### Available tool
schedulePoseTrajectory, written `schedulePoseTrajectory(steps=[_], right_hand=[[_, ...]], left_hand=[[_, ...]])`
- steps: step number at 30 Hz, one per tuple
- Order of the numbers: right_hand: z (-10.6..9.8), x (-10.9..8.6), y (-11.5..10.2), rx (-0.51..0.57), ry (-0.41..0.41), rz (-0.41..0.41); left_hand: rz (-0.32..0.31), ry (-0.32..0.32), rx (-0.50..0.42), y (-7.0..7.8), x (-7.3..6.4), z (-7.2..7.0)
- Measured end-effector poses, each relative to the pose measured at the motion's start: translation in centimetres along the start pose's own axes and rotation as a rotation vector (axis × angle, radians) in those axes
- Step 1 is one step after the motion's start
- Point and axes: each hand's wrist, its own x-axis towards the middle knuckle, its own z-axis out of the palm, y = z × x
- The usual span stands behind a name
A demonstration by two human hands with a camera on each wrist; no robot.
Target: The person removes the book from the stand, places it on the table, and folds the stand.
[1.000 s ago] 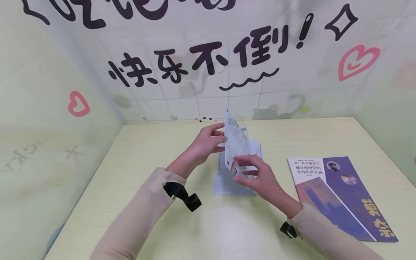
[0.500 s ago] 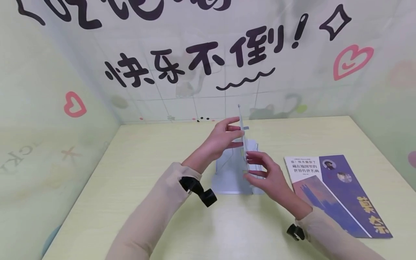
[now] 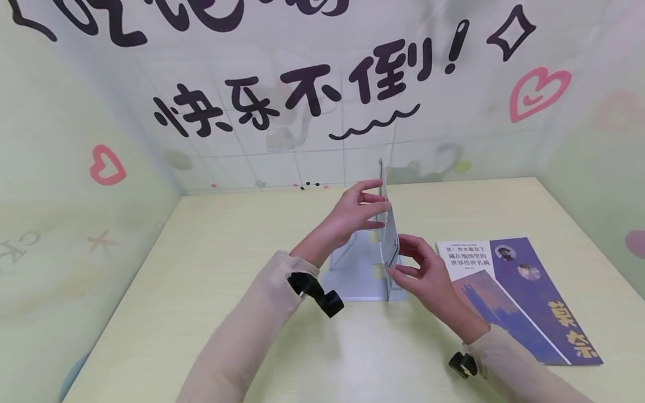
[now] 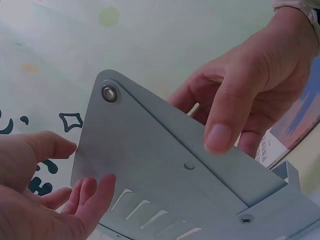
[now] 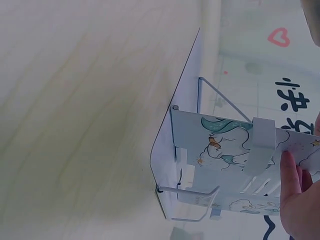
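Metal stand [image 3: 359, 267], pale blue, rests on the table [image 3: 201, 252] before us, its base plate flat and its panel [image 4: 145, 150] raised almost edge-on to our head view. Closest to us come our beige sleeves [image 3: 247, 330], a black wrist camera [image 3: 317, 294] at the end of each. Our right hand [image 3: 428, 274] pinches the panel's near, lower part, thumb on the plain grey face and fingers on the other side, which bears drawings in teal and orange. Farther off and higher, our left hand [image 3: 355, 210] touches the panel, thumb tip at the edge and fingers over the plain face; whether it truly grips, we cannot tell. To our right a purple-and-white book [image 3: 524, 296] lies flat, near the right forearm. Beyond the table, black characters [image 3: 312, 95] run across the pale wall [image 3: 302, 162].
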Motion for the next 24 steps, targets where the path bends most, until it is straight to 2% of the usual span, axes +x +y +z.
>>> schedulePoseTrajectory(steps=[7,11,15,20,24], right_hand=[[0.3,0.1,0.1,0.026,-0.02,-0.014],[0.4,0.0,0.1,0.02,-0.009,-0.022],[0.3,-0.1,0.2,0.022,0.002,-0.029],[0.4,-0.1,0.2,0.029,0.0,-0.031],[0.4,0.0,0.2,0.026,0.0,-0.032]], left_hand=[[0.027,0.006,0.119,-1.8,-0.8,-3.1],[0.017,-0.017,0.191,-3.5,-1.4,-5.2],[0.007,-0.027,0.327,-5.7,-1.8,-6.7],[0.028,-0.041,0.49,-8.4,-1.7,-7.5],[0.025,-0.06,0.549,-9.8,-1.4,-7.4]])
